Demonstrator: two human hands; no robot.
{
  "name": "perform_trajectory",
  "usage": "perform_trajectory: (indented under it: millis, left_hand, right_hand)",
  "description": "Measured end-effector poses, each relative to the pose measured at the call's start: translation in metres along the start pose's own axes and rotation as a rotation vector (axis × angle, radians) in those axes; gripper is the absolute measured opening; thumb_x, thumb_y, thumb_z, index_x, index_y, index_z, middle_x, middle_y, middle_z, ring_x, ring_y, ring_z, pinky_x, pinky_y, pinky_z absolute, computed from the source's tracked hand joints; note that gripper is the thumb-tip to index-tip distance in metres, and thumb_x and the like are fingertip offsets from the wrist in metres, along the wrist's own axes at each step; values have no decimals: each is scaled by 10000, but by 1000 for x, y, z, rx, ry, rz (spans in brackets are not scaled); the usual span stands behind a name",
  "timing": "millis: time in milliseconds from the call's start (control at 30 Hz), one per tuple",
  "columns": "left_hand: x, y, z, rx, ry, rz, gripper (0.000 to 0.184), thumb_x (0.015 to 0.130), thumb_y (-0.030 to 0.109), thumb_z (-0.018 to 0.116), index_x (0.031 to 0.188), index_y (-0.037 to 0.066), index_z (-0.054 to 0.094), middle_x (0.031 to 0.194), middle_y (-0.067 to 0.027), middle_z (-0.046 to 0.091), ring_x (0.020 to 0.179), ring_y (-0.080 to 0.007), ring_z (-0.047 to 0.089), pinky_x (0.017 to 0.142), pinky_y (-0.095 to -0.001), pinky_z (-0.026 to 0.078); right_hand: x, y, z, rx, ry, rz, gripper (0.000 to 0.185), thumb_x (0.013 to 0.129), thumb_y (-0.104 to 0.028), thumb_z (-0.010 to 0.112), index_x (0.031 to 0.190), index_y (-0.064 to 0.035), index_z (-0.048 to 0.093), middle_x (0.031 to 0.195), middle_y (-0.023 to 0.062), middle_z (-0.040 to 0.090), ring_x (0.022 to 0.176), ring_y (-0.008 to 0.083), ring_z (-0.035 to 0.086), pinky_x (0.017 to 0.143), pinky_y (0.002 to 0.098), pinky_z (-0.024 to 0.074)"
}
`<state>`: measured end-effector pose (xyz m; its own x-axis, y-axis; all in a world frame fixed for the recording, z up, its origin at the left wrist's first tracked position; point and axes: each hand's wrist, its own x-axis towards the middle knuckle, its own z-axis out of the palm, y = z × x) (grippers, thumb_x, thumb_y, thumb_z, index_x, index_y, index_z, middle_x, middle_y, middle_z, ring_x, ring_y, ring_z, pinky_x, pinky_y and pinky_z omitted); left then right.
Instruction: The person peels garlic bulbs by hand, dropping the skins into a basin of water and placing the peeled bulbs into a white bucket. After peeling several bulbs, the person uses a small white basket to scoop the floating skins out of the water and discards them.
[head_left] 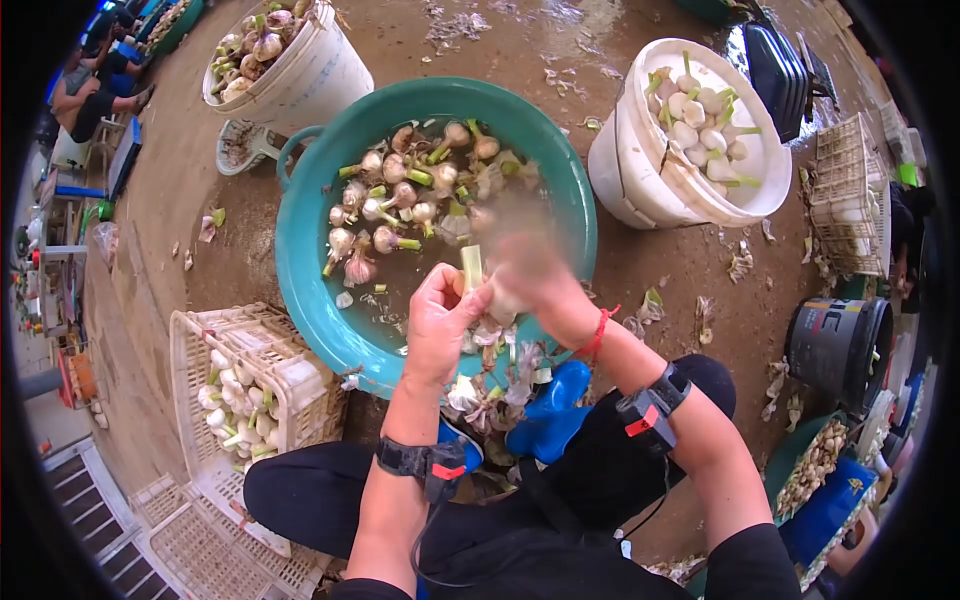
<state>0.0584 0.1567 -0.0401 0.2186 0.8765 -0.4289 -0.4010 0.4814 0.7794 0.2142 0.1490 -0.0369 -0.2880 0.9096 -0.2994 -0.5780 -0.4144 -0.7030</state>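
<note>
My left hand is closed around a garlic bulb with a cut green stalk pointing up, over the near part of a green tub. Right beside it is my right hand, smeared by motion, at the side of the bulb; its fingers cannot be made out. Unpeeled garlic bulbs with short green stems float in the tub's water. Loose skins cling to the tub's near rim and hang below my hands.
Buckets of garlic stand at the upper left and upper right. A plastic crate with peeled bulbs lies at the lower left. Blue boots are below the tub. Another person sits at the far upper left.
</note>
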Motion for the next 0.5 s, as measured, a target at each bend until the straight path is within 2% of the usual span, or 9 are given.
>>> perform_trajectory:
  millis: [67,100,133,200,267,333,367,433,500]
  left_hand:
    - [0,-8,-2,142,40,197,225,812,49,647,759,87,432,743,28,533,657,-24,467,596,-181,407]
    - [2,-6,2,109,89,201,249,788,18,661,733,87,428,703,39,512,616,-20,444,555,-176,377]
    - [3,-9,2,107,91,201,249,788,18,661,733,87,428,703,40,512,616,-20,444,555,-176,377]
    - [7,-20,-5,426,111,191,248,770,2,644,692,83,423,646,47,482,573,-15,413,512,-178,344]
    - [9,-43,-28,752,177,172,166,716,19,606,690,37,443,577,12,448,558,-57,427,499,-215,359]
    - [-3,-55,-36,878,7,66,173,709,54,649,732,25,480,581,-9,457,568,-86,460,514,-231,392]
    - [-8,-57,-29,878,-1,51,173,709,54,649,732,25,480,581,-9,457,568,-86,460,514,-231,392]
    - [-16,-50,-1,607,60,259,159,755,85,661,751,29,512,604,1,485,582,-79,482,531,-219,409]
    - [-19,-30,19,440,83,172,146,784,97,651,759,27,525,620,6,501,582,-71,483,533,-213,409]
  right_hand:
    - [2,-3,-9,-312,147,-57,311,859,-191,605,1125,-39,552,1003,22,559,911,76,519,774,243,437]
    - [-1,-8,-4,-378,141,-123,221,872,-165,580,1042,-24,601,990,50,568,918,85,515,773,257,438]
    - [-1,-6,-6,-380,140,-122,221,872,-165,580,1042,-24,601,990,50,568,918,85,515,773,257,438]
    - [2,-1,-9,-314,90,-245,197,881,-169,563,978,-10,626,990,57,573,925,94,512,781,257,428]
    - [1,-7,-10,-190,76,-221,198,885,-175,553,960,-10,632,993,57,566,920,102,510,792,261,421]
    - [8,-12,-17,-70,73,-211,203,889,-181,544,941,-10,639,996,57,560,915,109,509,803,266,413]
    - [7,-8,-20,-156,120,-226,206,890,-190,542,944,-14,635,976,51,548,903,112,506,811,266,406]
    - [7,-4,-17,-387,207,-301,191,886,-198,549,923,-23,616,900,34,513,840,110,499,780,255,407]
    - [6,1,-14,-564,225,-354,192,886,-204,553,919,-22,606,884,24,508,822,103,499,757,245,410]
